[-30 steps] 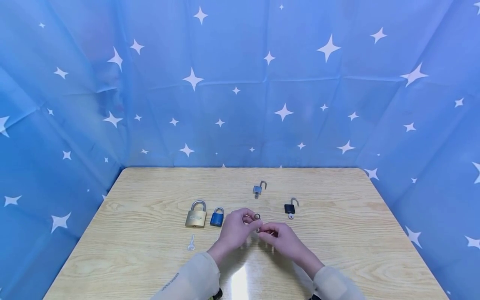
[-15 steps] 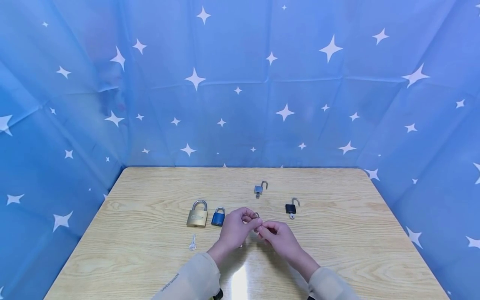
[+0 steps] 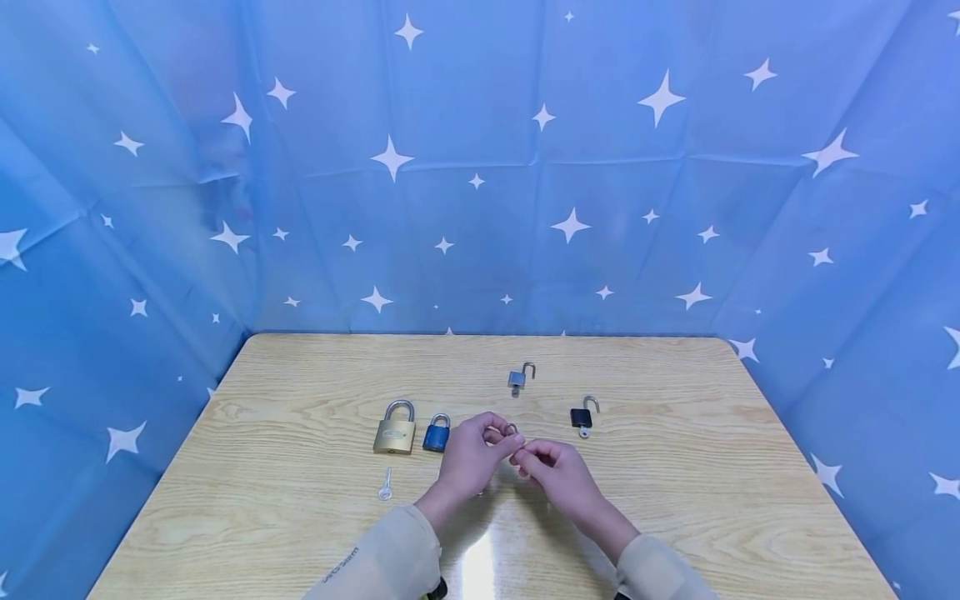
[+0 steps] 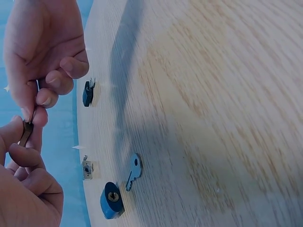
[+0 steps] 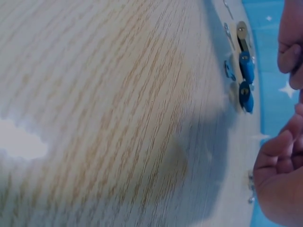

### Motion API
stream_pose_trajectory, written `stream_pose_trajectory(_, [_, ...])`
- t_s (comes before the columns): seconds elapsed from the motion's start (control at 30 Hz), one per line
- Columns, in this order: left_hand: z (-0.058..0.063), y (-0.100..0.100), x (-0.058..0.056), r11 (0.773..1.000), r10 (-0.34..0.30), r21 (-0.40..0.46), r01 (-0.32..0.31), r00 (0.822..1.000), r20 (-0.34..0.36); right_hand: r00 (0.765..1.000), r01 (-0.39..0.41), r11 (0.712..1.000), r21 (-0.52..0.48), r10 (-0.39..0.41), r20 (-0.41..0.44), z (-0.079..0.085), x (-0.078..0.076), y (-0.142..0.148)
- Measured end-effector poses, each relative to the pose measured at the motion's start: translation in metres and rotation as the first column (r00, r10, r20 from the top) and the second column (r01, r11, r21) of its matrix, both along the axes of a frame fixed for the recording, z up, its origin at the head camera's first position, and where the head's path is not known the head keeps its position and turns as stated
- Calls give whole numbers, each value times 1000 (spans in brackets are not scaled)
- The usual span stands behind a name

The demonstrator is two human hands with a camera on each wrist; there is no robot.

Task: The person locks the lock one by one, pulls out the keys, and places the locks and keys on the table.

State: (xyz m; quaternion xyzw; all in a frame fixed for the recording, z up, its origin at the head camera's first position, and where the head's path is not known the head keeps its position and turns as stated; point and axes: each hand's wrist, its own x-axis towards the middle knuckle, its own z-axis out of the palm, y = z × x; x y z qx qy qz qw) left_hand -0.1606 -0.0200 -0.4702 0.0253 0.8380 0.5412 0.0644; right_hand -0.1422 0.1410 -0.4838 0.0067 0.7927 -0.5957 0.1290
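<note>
My left hand point(image 3: 471, 454) holds a small padlock point(image 4: 26, 131) above the table; its curved shackle point(image 3: 512, 429) shows over the fingertips in the head view. Against the padlock, my right hand point(image 3: 555, 475) pinches a thin metal piece point(image 4: 34, 113) that looks like a key, mostly covered by the fingers. To the left of the hands stand a blue padlock point(image 3: 436, 435) and a large brass padlock point(image 3: 394, 435), both with shackles down. A second blue padlock point(image 5: 245, 97) shows in the right wrist view; the left hand hides it in the head view.
A silver key point(image 3: 386, 485) lies before the brass padlock, and another key point(image 4: 135, 171) by a blue padlock. Farther back are a small grey padlock point(image 3: 517, 379) and a black padlock point(image 3: 581, 418), both with raised shackles and keys in them. A blue starred curtain point(image 3: 480, 167) surrounds the table.
The right fingers have closed in over the bottom of the small padlock, covering the metal bit visible there a second ago. Both hands otherwise stay nearly in place.
</note>
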Motion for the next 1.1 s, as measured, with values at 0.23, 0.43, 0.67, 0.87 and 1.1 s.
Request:
stream_pose_trajectory(0.23, [3, 2, 1, 1000, 9, 13, -9, 1000, 0, 1000, 5, 1000, -14, -5, -13, 3, 0, -1])
stream_pose_trajectory(0.43, [3, 3, 1, 999, 13, 32, -13, 1000, 2, 1000, 10, 999, -32, -10, -14, 2, 0, -1])
stream_pose_trajectory(0.67, [3, 4, 0, 1000, 19, 23, -19, 1000, -10, 1000, 5, 1000, -26, -6, -25, 0, -1, 0])
stream_pose_trajectory(0.87, [3, 4, 0, 1000, 10, 23, -10, 1000, -26, 999, 5, 1000, -24, -6, -36, 0, -1, 0])
stream_pose_trajectory(1.1, [3, 2, -3, 1000, 14, 21, -14, 1000, -26, 998, -32, 999, 14, 33, -58, 1, -2, 3])
